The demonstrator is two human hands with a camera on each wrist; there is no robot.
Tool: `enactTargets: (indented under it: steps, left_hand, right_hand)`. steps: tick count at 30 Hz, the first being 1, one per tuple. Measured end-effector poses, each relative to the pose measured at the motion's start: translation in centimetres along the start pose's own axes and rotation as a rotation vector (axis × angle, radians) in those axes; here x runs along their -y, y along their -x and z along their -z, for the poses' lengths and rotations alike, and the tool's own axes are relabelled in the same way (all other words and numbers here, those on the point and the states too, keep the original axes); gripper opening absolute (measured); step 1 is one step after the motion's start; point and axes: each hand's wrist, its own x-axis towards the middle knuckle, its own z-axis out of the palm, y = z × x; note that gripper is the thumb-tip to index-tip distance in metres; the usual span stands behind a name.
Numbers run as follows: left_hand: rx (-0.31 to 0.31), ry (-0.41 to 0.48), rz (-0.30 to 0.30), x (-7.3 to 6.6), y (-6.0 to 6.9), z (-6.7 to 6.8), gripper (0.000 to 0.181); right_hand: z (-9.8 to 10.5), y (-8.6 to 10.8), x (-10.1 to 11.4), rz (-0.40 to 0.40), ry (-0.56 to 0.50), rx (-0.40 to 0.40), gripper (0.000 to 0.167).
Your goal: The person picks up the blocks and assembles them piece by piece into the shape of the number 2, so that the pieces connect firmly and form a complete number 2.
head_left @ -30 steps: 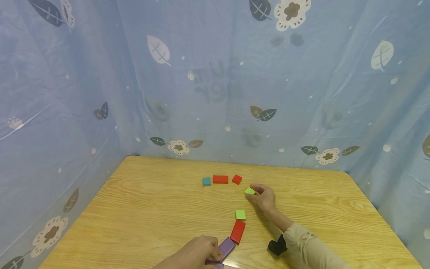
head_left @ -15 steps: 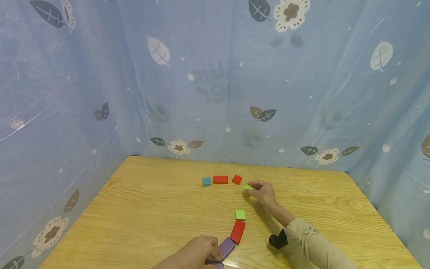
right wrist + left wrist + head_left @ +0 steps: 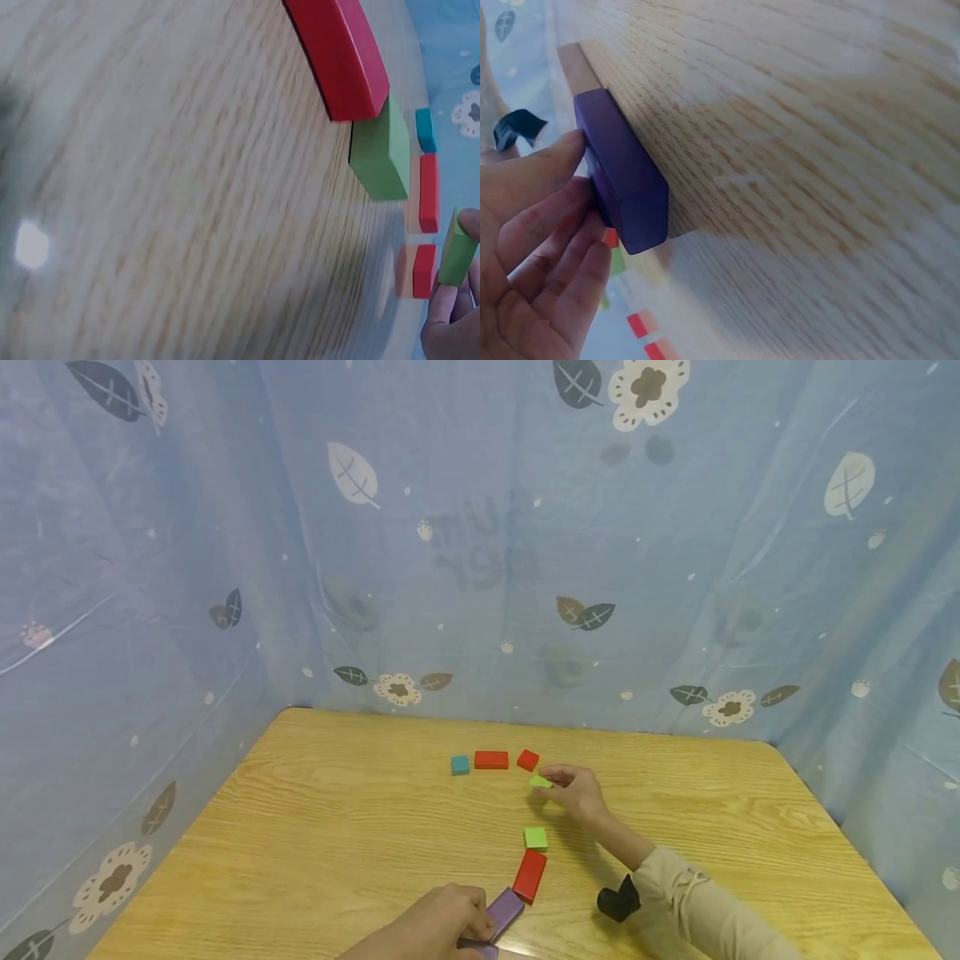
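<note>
My right hand (image 3: 581,795) pinches a green block (image 3: 539,782) between thumb and fingers, close in front of the small red block (image 3: 528,760). In the right wrist view the held green block (image 3: 457,253) looks raised above the table. At the near edge my left hand (image 3: 442,920) has its thumb and fingertips on a purple block (image 3: 626,165). Another purple block (image 3: 505,913) angles away from that hand and meets a long red block (image 3: 530,876). A second green block (image 3: 536,838) lies at the red block's far end.
A long red block (image 3: 491,760) and a teal block (image 3: 460,765) lie left of the small red one. The black object (image 3: 618,900) is beside the right sleeve (image 3: 705,902). A patterned blue curtain (image 3: 465,635) hangs behind the wooden table (image 3: 337,827).
My right hand has moved a little to the left with the green block, nearer the small red block. The left hand stays where it was.
</note>
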Motion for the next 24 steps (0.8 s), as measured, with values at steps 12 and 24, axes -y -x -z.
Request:
enactTargets:
  steps: [12,24]
  left_hand:
    - [0.002,0.025,0.008,0.2,0.0,-0.1,0.031]
    - [-0.003,0.012,0.0,0.2,-0.1,-0.1,0.028]
  right_hand:
    - [-0.9,0.6,0.7,0.022,-0.055,0.03,0.028]
    - [-2.3,1.6,1.5,0.01,-0.099,0.083,0.026]
